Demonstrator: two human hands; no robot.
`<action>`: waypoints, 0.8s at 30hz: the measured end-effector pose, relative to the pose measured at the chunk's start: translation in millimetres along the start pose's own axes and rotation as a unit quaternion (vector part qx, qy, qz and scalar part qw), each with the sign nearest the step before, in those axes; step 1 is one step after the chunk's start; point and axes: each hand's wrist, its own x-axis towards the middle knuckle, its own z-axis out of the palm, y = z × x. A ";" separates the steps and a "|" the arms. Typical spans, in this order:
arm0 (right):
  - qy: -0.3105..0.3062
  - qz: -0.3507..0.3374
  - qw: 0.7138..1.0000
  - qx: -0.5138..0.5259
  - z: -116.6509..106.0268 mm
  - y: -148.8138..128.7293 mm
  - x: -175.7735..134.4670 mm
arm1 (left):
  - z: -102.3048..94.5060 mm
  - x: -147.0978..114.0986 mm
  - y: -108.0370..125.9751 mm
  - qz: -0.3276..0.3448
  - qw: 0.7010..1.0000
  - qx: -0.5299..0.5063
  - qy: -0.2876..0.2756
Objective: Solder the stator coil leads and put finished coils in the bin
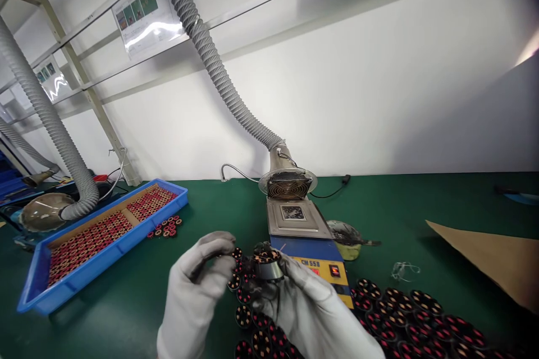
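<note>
White gloves cover both hands. My right hand point(309, 305) grips a round motor part point(268, 265) with a smooth silver metal side and copper-coloured windings on top; its gloved fingertips are stained dark. To the left, my left hand point(200, 286) is raised with thumb and fingers curled into a pinch. Whatever lies between those fingertips, if anything, I cannot make out. Below and between the hands sit several black round wound parts point(261, 342) with pink and copper segments. Just beyond my right hand stands a blue and yellow solder pot point(303, 219) marked CM 558.
A blue tray point(177, 196) of small red wound cores stands left, with loose cores point(168, 228) beside it. More black wound parts point(412, 314) lie right. A fume hose point(227, 90) hangs over the pot. A small bowl point(347, 244) and brown cardboard point(497, 263) are rightward.
</note>
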 end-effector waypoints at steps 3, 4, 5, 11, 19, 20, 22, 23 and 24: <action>0.005 -0.008 1.000 0.001 6.3 -3.0 -1.6 | 1.9 3.1 5.2 0.043 0.988 0.098 -0.109; -0.004 -0.005 1.000 0.010 7.7 -2.8 -1.0 | 3.5 4.3 5.9 0.073 0.984 0.101 -0.129; -0.018 0.002 1.000 0.023 8.4 -2.0 -0.1 | 5.0 5.5 5.8 0.100 0.981 0.092 -0.136; -0.053 0.059 0.994 0.074 1.5 9.9 3.4 | 5.4 6.1 -7.7 0.056 0.994 -0.059 -0.067; -0.054 0.063 0.993 0.081 3.3 5.2 2.8 | 0.7 9.0 -1.3 -0.136 0.984 -0.077 -0.090; -0.053 0.062 0.994 0.073 4.3 4.5 3.8 | 4.1 9.5 -0.3 -0.141 0.980 -0.082 -0.112; -0.052 0.069 0.995 0.052 5.1 4.0 5.7 | 11.1 9.3 -1.8 -0.124 0.980 -0.123 -0.096; -0.051 0.075 0.995 0.040 4.8 4.1 6.2 | 13.5 8.9 -3.7 -0.109 0.981 -0.145 -0.073; -0.050 0.080 0.995 0.029 4.0 4.3 6.4 | 14.6 8.4 -5.9 -0.096 0.981 -0.165 -0.047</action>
